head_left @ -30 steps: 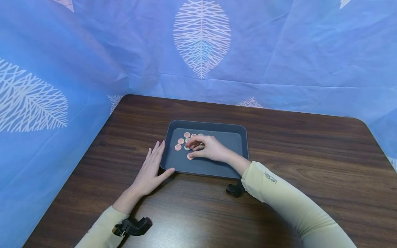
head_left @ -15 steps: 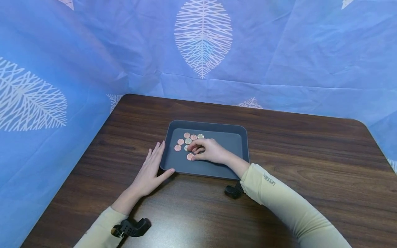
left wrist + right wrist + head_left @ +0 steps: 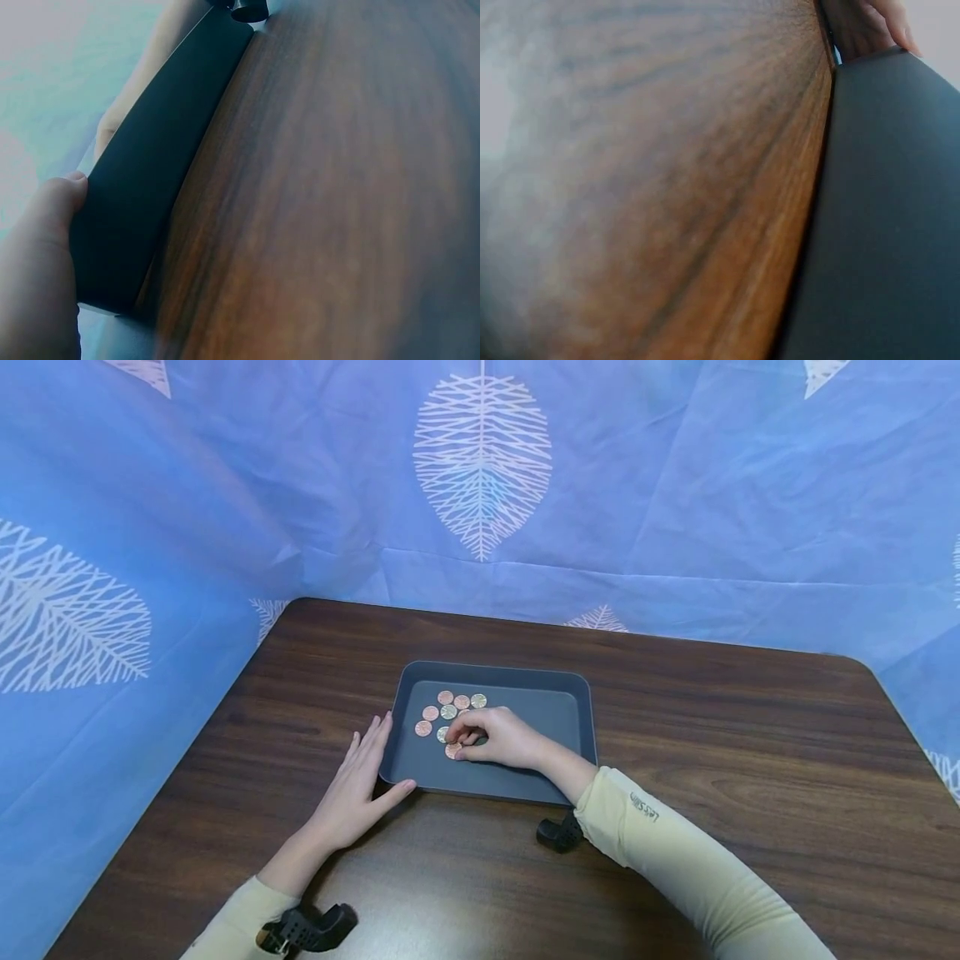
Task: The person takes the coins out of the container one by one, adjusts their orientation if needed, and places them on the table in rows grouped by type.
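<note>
A dark grey rectangular tray (image 3: 525, 782) lies on the table, with several round coins inside its left half. Some are copper-coloured, like the coin (image 3: 423, 728) furthest left; others are paler, such as the coin (image 3: 478, 701) at the back. My right hand (image 3: 504, 739) reaches over the tray with curled fingers. Its thumb and index fingertip sit at opposite edges of the nearest copper coin (image 3: 452, 751), and the palm covers part of the group. My left hand (image 3: 351, 793) rests against the tray's left side, fingers straight, thumb at the front left corner.
The tray stands on a dark wooden table (image 3: 720, 727). Blue cloth (image 3: 637, 485) with white leaf prints hangs behind and to the left. A black wrist camera (image 3: 558, 833) hangs below the right sleeve, close to the tray's front edge.
My right thumb and index finger have drawn closer together around the nearest copper coin. The left hand keeps its place at the tray. The head view has shifted slightly.
</note>
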`<state>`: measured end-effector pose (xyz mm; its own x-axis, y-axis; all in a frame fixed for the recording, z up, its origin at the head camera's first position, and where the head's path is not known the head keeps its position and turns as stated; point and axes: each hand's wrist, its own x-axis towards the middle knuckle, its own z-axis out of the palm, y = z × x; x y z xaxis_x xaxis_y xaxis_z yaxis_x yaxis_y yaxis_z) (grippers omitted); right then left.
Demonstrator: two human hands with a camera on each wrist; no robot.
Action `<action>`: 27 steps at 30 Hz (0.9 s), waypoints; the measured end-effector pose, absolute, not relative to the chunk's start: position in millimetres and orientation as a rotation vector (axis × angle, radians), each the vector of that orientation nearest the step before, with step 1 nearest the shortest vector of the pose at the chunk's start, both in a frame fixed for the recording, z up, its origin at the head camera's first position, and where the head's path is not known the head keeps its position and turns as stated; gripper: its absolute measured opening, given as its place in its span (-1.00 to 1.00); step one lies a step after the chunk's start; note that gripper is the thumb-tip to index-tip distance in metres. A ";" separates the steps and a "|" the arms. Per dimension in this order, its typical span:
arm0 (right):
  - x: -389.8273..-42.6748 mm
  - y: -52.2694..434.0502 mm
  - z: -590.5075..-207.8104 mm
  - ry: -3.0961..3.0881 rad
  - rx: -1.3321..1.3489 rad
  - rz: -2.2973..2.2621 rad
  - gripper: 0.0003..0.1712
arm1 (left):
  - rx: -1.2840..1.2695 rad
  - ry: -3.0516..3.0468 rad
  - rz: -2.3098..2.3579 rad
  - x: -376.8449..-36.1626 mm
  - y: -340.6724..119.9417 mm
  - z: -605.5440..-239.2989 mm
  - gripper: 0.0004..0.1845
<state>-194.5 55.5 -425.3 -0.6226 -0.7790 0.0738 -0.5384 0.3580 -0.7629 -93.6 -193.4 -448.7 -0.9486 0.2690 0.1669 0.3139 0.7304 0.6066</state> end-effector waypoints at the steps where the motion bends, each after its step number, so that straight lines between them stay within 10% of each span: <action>1: -194.3 55.6 -425.2 2.338 -1.208 -1.113 -0.81 | -0.483 -2.856 -1.025 -93.4 -193.4 -448.4 -0.03; 27: -197.7 59.7 -428.2 2.438 -1.512 -0.945 -0.78 | -0.474 -2.863 -1.045 -94.0 -190.7 -446.3 -0.03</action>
<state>-197.7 59.7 -428.2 -0.4932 -0.8429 0.2149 -0.7676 0.3055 -0.5635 -94.0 -190.7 -446.3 -0.9511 0.2660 0.1571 0.3047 0.7235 0.6195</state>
